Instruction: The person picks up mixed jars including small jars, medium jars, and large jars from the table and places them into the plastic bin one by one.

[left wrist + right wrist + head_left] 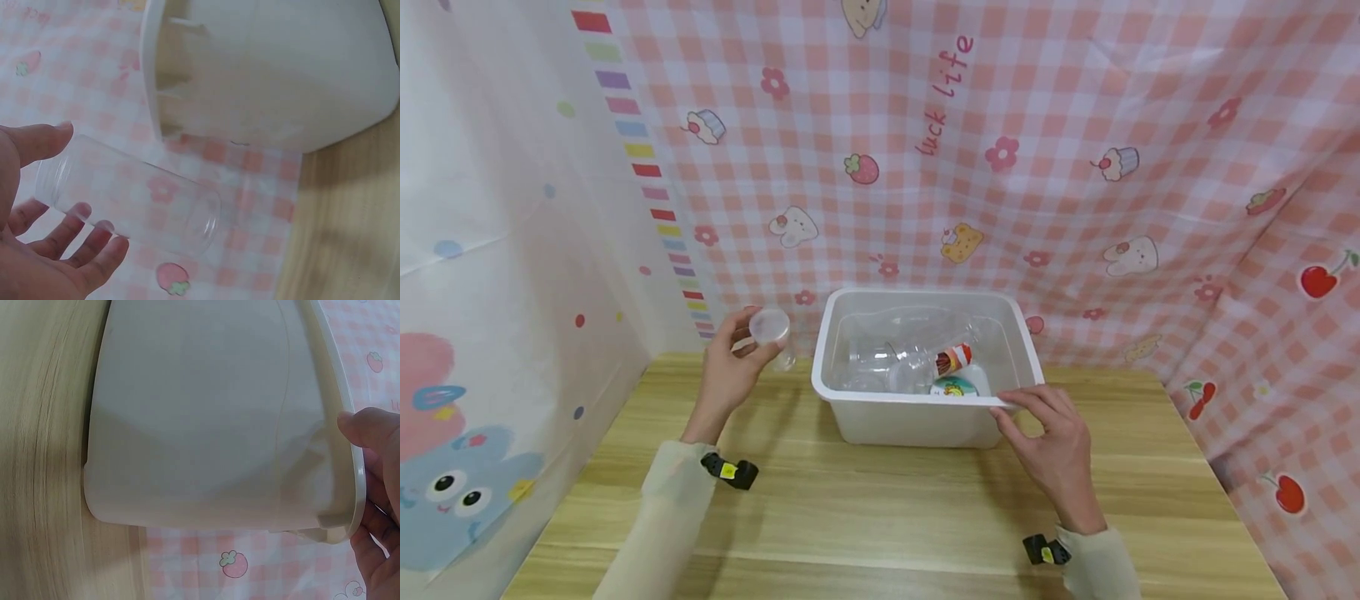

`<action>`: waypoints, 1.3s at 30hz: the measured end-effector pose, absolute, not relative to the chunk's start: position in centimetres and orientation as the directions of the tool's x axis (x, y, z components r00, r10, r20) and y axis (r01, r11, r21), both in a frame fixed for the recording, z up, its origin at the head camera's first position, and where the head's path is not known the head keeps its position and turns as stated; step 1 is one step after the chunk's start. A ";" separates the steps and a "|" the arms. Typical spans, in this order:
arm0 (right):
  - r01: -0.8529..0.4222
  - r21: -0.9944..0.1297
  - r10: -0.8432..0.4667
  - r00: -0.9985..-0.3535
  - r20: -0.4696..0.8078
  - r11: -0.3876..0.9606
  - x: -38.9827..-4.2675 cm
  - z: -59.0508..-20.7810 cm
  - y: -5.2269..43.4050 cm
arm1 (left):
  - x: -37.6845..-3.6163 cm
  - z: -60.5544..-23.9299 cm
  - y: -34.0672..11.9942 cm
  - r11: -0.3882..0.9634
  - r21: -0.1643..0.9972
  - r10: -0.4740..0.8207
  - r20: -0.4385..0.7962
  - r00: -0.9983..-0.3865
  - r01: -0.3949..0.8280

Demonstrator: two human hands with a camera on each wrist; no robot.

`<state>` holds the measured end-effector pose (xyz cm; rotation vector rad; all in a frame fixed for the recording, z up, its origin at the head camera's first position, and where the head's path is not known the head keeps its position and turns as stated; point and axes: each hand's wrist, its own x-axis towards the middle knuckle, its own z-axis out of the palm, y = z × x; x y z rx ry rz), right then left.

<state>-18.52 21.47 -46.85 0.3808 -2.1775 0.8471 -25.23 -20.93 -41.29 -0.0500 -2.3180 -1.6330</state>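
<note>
One clear plastic jar (771, 329), smooth-walled and cylindrical, held above the wooden table (880, 517) left of the bin, left hand (730, 371) curled around it. One white rectangular plastic bin (925, 421), matte, containing clear bottles (902, 362); right hand (1052, 446) pinches its near rim.

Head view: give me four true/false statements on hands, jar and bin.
1. The left hand holds a clear jar. True.
2. The right hand is inside the bin. False: it grips the bin's near right rim from outside.
3. The bin holds clear bottles, one with a red-and-white label. True.
4. The jar is resting on the table. False: it is held up in the air, left of the bin.
</note>
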 end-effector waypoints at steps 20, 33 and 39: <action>-0.520 -0.465 -0.002 -0.668 0.744 0.716 -18.5 -46.8 21.3 | -24.1 -37.9 -18.5 0.376 0.843 -0.057 0.435 -0.899 0.384; -0.526 -0.467 0.002 -0.663 0.749 0.711 -18.5 -46.9 21.4 | -24.4 -36.3 -16.9 0.354 0.814 0.009 0.489 -0.872 0.460; -0.528 -0.463 0.001 -0.659 0.752 0.712 -18.6 -46.9 21.4 | -24.7 -36.1 -16.4 0.340 0.786 0.051 0.533 -0.844 0.517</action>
